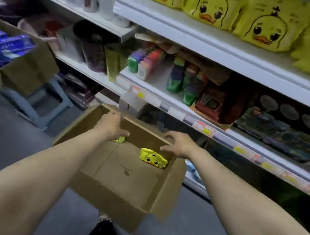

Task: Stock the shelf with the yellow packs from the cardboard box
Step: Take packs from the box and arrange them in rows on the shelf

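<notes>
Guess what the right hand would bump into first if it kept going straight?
The right hand would probably meet the far wall of the cardboard box, close to its fingertips, though depth is unclear. The yellow pack lies lower, on the box floor.

Upper shelf [201, 38], white: row of yellow packs [266, 27] standing side by side, duck print to front. Mid shelf [173, 111]: assorted coloured pkgs, red box [217, 104]. Floor [2, 151], grey: pale stool [33, 114] carrying open carton [27, 73] w/ blue packs [2, 46].
</notes>
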The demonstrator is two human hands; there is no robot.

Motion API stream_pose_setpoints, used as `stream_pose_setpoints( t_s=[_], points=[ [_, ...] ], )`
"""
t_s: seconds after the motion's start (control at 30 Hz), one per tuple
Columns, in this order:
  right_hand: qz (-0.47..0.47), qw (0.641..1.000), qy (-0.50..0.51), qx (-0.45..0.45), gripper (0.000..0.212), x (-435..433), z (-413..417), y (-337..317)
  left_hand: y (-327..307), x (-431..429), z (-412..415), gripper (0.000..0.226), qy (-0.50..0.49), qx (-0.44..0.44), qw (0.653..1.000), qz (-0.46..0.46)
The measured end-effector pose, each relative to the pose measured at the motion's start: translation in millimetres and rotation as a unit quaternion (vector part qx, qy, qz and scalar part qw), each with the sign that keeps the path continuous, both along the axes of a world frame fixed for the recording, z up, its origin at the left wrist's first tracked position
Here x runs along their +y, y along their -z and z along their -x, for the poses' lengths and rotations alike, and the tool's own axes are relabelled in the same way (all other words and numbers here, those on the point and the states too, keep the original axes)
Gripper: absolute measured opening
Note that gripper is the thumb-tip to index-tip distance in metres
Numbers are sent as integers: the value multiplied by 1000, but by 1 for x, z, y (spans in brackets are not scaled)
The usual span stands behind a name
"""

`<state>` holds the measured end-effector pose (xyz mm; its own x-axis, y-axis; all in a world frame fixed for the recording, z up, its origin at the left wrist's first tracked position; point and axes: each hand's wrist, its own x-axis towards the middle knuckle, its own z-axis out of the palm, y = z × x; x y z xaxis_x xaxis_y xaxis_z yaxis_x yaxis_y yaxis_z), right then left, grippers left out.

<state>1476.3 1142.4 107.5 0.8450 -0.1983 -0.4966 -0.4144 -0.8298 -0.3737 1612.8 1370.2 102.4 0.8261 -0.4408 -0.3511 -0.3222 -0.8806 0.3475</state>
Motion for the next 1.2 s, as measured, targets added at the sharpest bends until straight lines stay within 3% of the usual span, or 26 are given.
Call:
stream_pose_setpoints(
  t_s=[0.23, 0.43, 0.57, 0.8, 0.97, 1.07, 1.2],
  points=[
    [-33, 988, 116, 97, 61, 21, -46, 117, 119, 26, -82, 67, 17, 79, 996, -26],
    [-39, 973, 184, 133, 74, 25, -50, 210, 198, 32, -116, 68, 16, 54, 998, -23],
    [8, 969, 205, 139, 81, 29, -51, 250, 241, 38, -129, 71, 34, 44, 998, -17],
    [119, 962, 209, 128, 72, 38, -51, 289, 293, 35, -144, 75, 68, 19, 996, -48],
    [176, 945, 237, 142, 32, 41, -49, 311, 311, 33, -153, 65, 93, -2, 989, -116],
    [99, 955, 247, 132, 33, 45, -46, 315, 307, 28, -157, 45, 90, -9, 985, -147],
    [-44, 957, 266, 109, 36, 52, -41, 296, 293, 33, -153, 40, 3, 124, 985, -117]
  ],
)
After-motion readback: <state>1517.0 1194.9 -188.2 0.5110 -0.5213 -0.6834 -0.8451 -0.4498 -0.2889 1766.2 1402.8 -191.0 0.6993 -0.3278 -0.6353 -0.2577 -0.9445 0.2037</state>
